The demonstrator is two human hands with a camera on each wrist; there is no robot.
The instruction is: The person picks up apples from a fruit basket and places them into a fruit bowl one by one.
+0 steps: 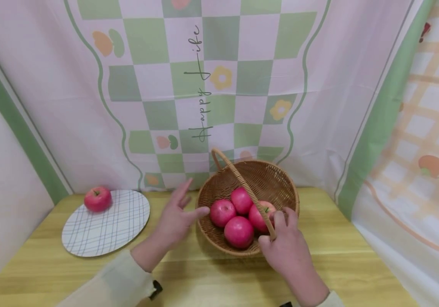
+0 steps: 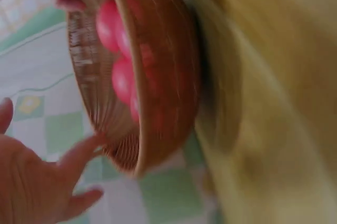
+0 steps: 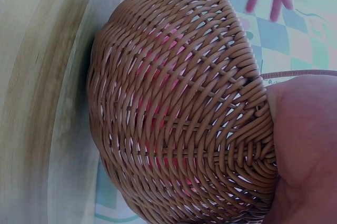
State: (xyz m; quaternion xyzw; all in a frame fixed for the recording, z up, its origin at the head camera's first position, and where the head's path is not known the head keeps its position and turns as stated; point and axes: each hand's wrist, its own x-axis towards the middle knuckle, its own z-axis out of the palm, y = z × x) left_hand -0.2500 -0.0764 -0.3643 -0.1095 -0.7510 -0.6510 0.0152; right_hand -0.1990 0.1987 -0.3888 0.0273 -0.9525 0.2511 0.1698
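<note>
I am judging the work to be part way done. Four apples (image 1: pixel 238 232) are sitting in the basket (image 1: pixel 273 179), between the two hands. One more apple (image 1: pixel 98 199) is resting on the round plate (image 1: pixel 123 236), away to the left of the left hand (image 1: pixel 175 221). I am not able to say whether the apples are going in or coming out, so I am only guessing that some of the work is left.

The left hand is reaching beside the basket with its fingers spread wide, and it is holding nothing. I can't tell if its thumb is touching the rim. The right hand (image 1: pixel 290 249) is gripping the basket's near right edge, where the handle (image 1: pixel 242 181) is joining on. Its fingers are bending over the rim, close to the nearest apple.

The basket is looking brown and woven, and bits of red are showing through its little gaps beside the right palm. I can't tell if it is fully resting on the table (image 1: pixel 204 277). Its apples are looking shiny and pinkish red. The one on the plate is pointing its stem up.
</note>
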